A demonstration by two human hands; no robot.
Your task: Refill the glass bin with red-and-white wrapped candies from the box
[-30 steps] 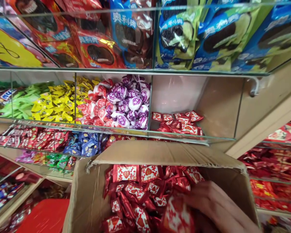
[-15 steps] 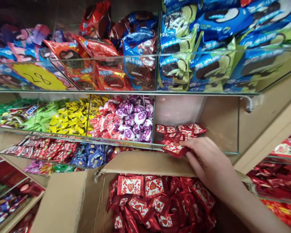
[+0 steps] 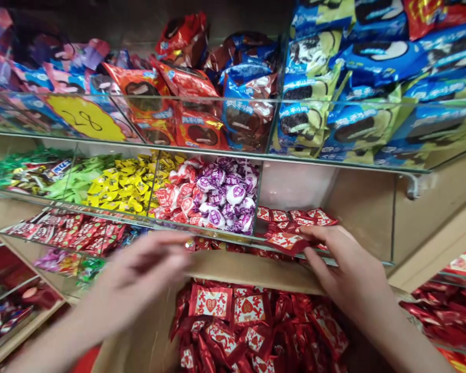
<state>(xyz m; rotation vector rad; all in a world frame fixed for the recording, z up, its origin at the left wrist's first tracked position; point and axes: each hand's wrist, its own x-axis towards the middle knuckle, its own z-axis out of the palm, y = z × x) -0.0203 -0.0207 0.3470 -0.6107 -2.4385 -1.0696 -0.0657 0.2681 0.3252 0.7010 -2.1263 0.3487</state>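
My right hand [image 3: 344, 259] pinches the edge of a red candy packet [image 3: 286, 241] between thumb and fingers, at the front of a shelf compartment. Behind it in that compartment, more small red packets with white-and-red labels lie in flat rows. My left hand [image 3: 151, 261], blurred by motion, is in front of the lower shelf, its fingers stretched to the right and apart from the thumb; I see nothing in it. Below both hands stands an open cardboard box [image 3: 252, 267] filled with loose red candy packets [image 3: 252, 331] of the same look.
Left of the compartment lie purple-and-white wrapped candies [image 3: 227, 194], yellow packets [image 3: 120, 184] and green ones. The upper shelf holds blue cookie packs [image 3: 380, 62] behind a clear front rail with a yellow price tag [image 3: 86, 118]. A wooden side panel [image 3: 367, 212] and a metal bracket [image 3: 412, 186] are at right.
My left hand has come into view from the lower left, over the box's left flap. My right hand stays on the packet. The view has shifted and tilted slightly.
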